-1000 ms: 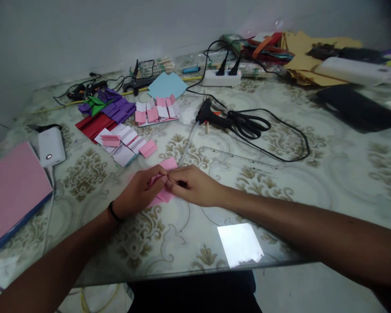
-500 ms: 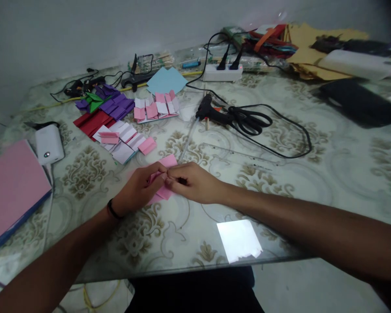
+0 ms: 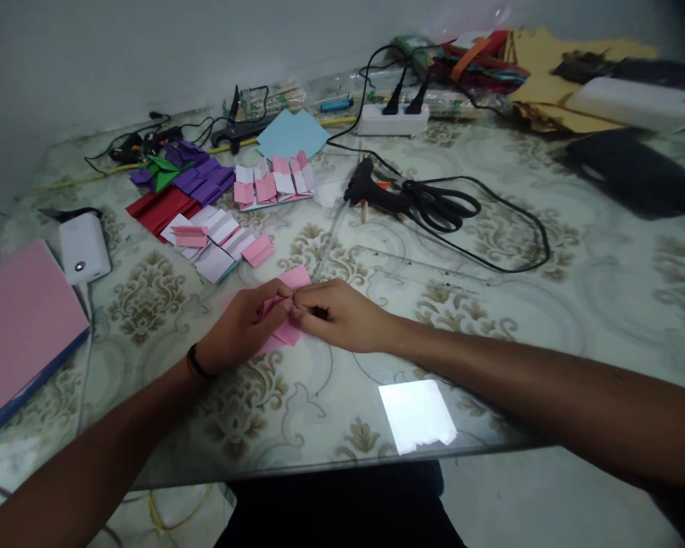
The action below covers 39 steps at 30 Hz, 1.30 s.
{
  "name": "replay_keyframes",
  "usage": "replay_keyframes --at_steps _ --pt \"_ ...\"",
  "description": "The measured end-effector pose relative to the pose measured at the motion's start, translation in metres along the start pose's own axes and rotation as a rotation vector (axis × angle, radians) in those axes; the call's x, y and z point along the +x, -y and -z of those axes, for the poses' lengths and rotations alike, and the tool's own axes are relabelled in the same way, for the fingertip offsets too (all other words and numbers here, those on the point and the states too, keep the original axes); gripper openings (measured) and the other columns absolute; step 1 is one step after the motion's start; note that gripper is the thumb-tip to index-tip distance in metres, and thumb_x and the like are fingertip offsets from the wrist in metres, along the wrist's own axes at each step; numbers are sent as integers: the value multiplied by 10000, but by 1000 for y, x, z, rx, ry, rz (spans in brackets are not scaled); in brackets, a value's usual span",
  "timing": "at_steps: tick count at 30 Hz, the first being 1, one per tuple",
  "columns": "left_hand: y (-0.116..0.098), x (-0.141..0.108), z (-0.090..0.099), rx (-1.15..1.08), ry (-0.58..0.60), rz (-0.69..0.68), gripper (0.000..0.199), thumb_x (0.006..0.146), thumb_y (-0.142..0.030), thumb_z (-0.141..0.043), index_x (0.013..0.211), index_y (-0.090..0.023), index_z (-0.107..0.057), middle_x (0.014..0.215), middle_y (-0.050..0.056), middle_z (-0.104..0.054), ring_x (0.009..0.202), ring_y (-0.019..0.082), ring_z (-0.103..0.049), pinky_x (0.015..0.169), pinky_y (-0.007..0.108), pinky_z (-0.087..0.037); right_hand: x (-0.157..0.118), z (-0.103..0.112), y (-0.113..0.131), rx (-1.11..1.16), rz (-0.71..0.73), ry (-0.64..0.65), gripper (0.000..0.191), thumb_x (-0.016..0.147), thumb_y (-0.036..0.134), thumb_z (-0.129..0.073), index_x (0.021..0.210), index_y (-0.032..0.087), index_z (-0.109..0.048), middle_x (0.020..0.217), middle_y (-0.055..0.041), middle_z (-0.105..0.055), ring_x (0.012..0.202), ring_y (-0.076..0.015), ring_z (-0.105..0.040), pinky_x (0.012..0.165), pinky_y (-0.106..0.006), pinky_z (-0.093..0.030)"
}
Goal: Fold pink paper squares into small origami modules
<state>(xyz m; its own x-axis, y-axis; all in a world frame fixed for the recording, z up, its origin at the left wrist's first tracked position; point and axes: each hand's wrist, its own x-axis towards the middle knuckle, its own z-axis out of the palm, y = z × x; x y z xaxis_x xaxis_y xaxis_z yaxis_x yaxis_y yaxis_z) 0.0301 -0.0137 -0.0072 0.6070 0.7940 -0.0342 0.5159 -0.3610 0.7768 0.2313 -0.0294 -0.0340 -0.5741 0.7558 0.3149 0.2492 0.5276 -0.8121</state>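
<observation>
Near the middle of the table, a pink piece of folded paper (image 3: 297, 280) lies partly hidden beneath my hands. My left hand (image 3: 250, 320) is closed on it, thumb and fingers pinching its folded part. Fingertips of my right hand (image 3: 336, 316) meet those of the left at the same fold, pinched together on the paper. Just beyond lie folded white and pink paper pieces (image 3: 220, 247), with a second pink and white group (image 3: 275, 183) behind them. Red folded paper (image 3: 163, 211) and purple folded paper (image 3: 205, 181) are farther left.
A black glue gun (image 3: 377, 192) with a coiled cord lies beyond my right hand, near a clear ruler (image 3: 422, 265). A white power strip (image 3: 393, 122) stands at the back. At left are a white power bank (image 3: 84, 247) and pink sheets (image 3: 26, 327).
Both hands keep their pinch on the pink paper with almost no movement. The whole view has shifted slightly.
</observation>
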Motion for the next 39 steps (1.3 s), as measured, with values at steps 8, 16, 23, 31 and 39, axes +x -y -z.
replay_keyframes --at_steps 8,16,23,31,39 --pt "-1 0 0 -15 6 -17 176 954 -270 -474 885 -164 -596 765 -27 -589 726 129 -536 703 259 -407 1 0 1 -10 -2 2 320 928 195 -486 630 192 -369 599 48 -398 558 -81 -378 569 -232 -297" --pt "0 1 -1 -27 -4 -37 175 958 -274 -480 886 -165 -597 765 -33 -579 724 122 -525 696 248 -408 0 1 1 -34 10 -8 330 934 196 -490 626 190 -370 592 51 -397 559 -81 -375 573 -230 -299" --pt "1 0 -1 -15 -5 -33 185 955 -291 -478 895 -167 -600 762 -30 -580 711 125 -524 687 255 -409 0 1 2 -24 0 -10 320 915 185 -501 622 190 -373 583 58 -356 551 -81 -370 567 -228 -293" --pt "0 0 -1 -8 -8 -34 180 949 -290 -483 880 -169 -597 747 -31 -581 696 123 -524 672 249 -409 0 1 2 -15 -7 -14 317 912 184 -509 621 187 -384 577 56 -370 549 -81 -376 567 -226 -296" --pt "0 0 -2 -12 -2 -13 183 953 -289 -474 875 -170 -589 742 -26 -579 704 131 -529 686 257 -413 0 0 2 -20 -7 -1 326 935 208 -485 628 193 -376 596 47 -403 560 -88 -388 574 -232 -307"
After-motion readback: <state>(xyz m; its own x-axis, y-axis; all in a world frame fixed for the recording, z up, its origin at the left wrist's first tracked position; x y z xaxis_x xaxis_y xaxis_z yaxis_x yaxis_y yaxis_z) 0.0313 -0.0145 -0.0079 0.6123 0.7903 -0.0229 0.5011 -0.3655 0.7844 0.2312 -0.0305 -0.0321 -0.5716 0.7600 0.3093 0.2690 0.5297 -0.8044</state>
